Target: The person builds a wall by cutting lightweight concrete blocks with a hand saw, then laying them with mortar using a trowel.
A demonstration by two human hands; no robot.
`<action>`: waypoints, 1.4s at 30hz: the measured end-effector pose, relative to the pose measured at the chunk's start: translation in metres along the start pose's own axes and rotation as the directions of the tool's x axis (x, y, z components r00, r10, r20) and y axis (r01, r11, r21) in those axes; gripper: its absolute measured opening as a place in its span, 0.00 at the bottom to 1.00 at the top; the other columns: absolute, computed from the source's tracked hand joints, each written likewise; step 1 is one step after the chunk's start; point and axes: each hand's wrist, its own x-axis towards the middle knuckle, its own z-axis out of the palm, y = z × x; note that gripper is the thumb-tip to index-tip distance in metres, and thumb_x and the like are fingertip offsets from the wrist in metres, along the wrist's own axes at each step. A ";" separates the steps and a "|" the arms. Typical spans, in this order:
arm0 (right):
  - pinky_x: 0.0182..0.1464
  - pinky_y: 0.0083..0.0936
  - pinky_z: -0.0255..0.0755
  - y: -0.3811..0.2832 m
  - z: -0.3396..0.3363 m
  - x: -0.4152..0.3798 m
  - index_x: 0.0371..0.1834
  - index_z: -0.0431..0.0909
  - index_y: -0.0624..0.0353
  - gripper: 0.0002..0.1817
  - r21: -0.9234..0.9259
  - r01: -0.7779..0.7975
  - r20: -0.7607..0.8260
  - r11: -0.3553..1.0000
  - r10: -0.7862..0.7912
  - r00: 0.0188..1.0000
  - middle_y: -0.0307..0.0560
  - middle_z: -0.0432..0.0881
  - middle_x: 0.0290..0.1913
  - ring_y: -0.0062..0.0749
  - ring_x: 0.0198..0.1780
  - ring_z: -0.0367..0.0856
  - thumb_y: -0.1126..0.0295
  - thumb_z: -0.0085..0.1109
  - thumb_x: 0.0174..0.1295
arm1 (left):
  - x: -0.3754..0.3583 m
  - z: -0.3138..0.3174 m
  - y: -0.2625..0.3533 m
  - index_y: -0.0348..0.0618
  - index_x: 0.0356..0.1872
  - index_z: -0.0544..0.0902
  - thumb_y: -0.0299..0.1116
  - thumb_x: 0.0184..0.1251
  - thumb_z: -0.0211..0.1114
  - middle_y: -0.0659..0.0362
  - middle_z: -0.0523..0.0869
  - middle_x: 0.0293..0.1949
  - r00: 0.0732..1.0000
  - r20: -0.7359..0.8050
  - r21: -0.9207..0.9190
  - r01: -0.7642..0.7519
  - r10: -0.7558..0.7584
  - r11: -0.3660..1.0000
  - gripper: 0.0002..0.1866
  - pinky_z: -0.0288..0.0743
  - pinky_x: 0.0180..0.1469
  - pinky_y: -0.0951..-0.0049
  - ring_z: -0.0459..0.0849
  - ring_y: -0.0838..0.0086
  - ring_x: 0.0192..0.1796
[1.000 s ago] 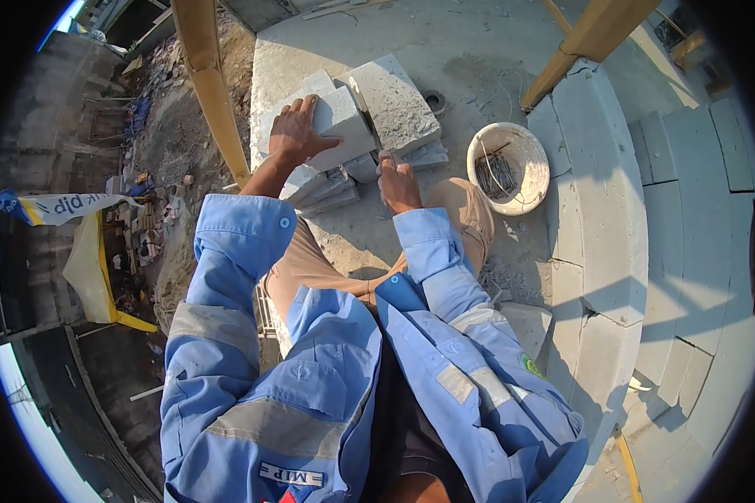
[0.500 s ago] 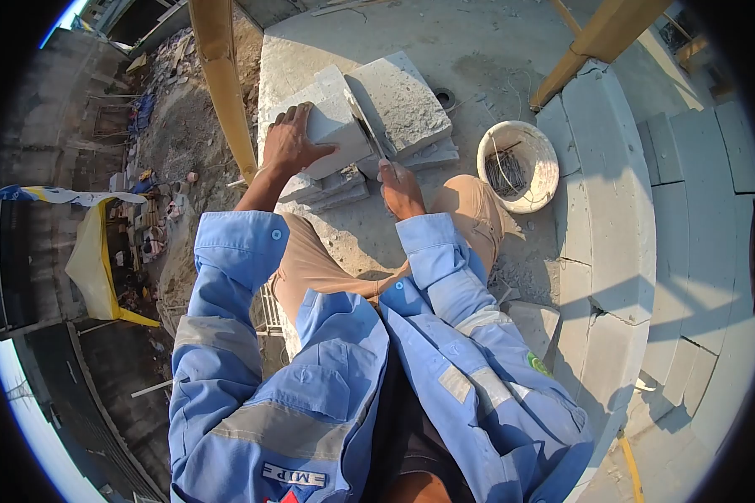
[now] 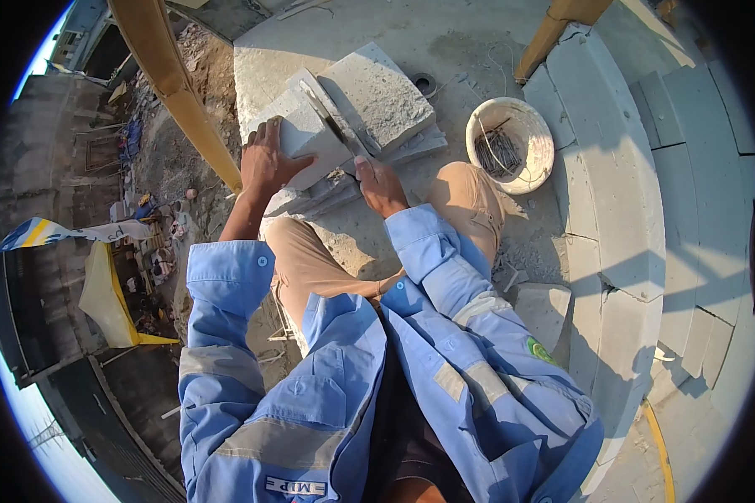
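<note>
right grip (image 3: 382, 186) looks clenched round the near end of what seems a thin blade (image 3: 356, 147). left grip (image 3: 267, 168) is spread over a pale block (image 3: 308, 134), not clenched. block's on stacked slabs (image 3: 424, 144) near the left edge of the floor (image 3: 445, 42). i'd guess it's stiff but chalky, dusty-slippery, crumbly at corners, so palm the broad faces. rough block (image 3: 373, 96) sits a bit farther out.

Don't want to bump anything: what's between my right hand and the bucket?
Your right knee lies between the right hand and the bucket, with a strip of floor between hand and knee; the head view shows it.
</note>
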 end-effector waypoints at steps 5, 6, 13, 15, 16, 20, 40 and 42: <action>0.26 0.31 0.65 -0.031 -0.010 0.008 0.35 0.75 0.60 0.29 -0.169 0.352 -0.008 0.920 -0.359 0.933 0.46 0.74 0.22 0.33 0.23 0.73 0.44 0.39 0.79 | -0.001 0.001 -0.001 0.36 0.64 0.72 0.58 0.41 0.82 0.46 0.81 0.56 0.999 0.037 -0.041 0.022 -0.020 0.999 0.51 0.77 0.58 0.53 0.81 0.49 0.57; 0.29 0.34 0.67 -0.062 -0.018 0.002 0.36 0.75 0.62 0.29 0.018 0.184 0.020 0.983 -0.185 0.983 0.51 0.75 0.23 0.43 0.25 0.74 0.46 0.39 0.78 | 0.000 0.000 0.000 0.36 0.65 0.72 0.58 0.41 0.82 0.47 0.81 0.55 0.997 0.053 -0.051 0.052 -0.049 0.997 0.52 0.76 0.59 0.53 0.81 0.50 0.57; 0.40 0.45 0.73 -0.021 -0.005 0.000 0.37 0.81 0.65 0.29 -0.224 -0.124 0.035 0.967 0.135 0.990 0.64 0.81 0.29 0.66 0.36 0.80 0.46 0.43 0.76 | -0.001 0.005 -0.001 0.36 0.65 0.71 0.58 0.41 0.82 0.47 0.81 0.56 1.000 -0.011 0.019 -0.005 0.006 1.000 0.52 0.75 0.59 0.53 0.80 0.49 0.58; 0.40 0.46 0.73 -0.022 -0.011 -0.001 0.37 0.80 0.64 0.29 -0.167 -0.100 0.057 0.981 0.111 0.992 0.64 0.81 0.29 0.66 0.36 0.80 0.46 0.43 0.76 | 0.000 0.003 -0.001 0.38 0.66 0.71 0.58 0.41 0.81 0.47 0.81 0.57 0.999 0.016 -0.011 0.028 -0.028 1.000 0.52 0.74 0.61 0.52 0.79 0.49 0.59; 0.40 0.47 0.73 -0.028 -0.014 -0.001 0.37 0.80 0.64 0.29 -0.106 -0.086 0.080 0.991 0.095 0.992 0.63 0.81 0.29 0.65 0.36 0.80 0.47 0.43 0.77 | 0.002 0.000 -0.001 0.38 0.66 0.71 0.58 0.41 0.81 0.47 0.81 0.57 0.999 0.004 -0.010 0.047 -0.047 0.999 0.52 0.74 0.61 0.52 0.79 0.49 0.59; 0.38 0.45 0.72 -0.055 -0.017 -0.011 0.36 0.78 0.63 0.28 0.056 -0.087 0.078 0.995 0.083 0.993 0.61 0.80 0.27 0.62 0.34 0.80 0.48 0.41 0.77 | -0.003 0.004 0.001 0.41 0.68 0.70 0.60 0.42 0.80 0.48 0.80 0.59 0.993 0.038 -0.038 0.116 -0.114 0.993 0.52 0.72 0.62 0.51 0.78 0.49 0.61; 0.22 0.21 0.58 0.028 -0.004 -0.010 0.30 0.74 0.59 0.29 0.036 -0.262 0.058 0.964 0.260 0.964 0.35 0.67 0.19 0.18 0.19 0.66 0.42 0.46 0.76 | -0.001 0.001 0.002 0.39 0.66 0.71 0.57 0.42 0.80 0.47 0.81 0.58 0.997 0.035 -0.005 0.070 -0.069 0.998 0.51 0.74 0.60 0.53 0.80 0.50 0.60; 0.22 0.22 0.58 0.022 -0.007 -0.011 0.30 0.74 0.59 0.29 0.158 -0.239 -0.006 0.958 0.243 0.970 0.35 0.67 0.20 0.18 0.19 0.65 0.42 0.47 0.76 | -0.001 0.010 -0.001 0.35 0.65 0.72 0.55 0.42 0.82 0.46 0.81 0.57 0.995 0.018 -0.036 0.095 -0.095 0.995 0.50 0.75 0.60 0.53 0.82 0.49 0.57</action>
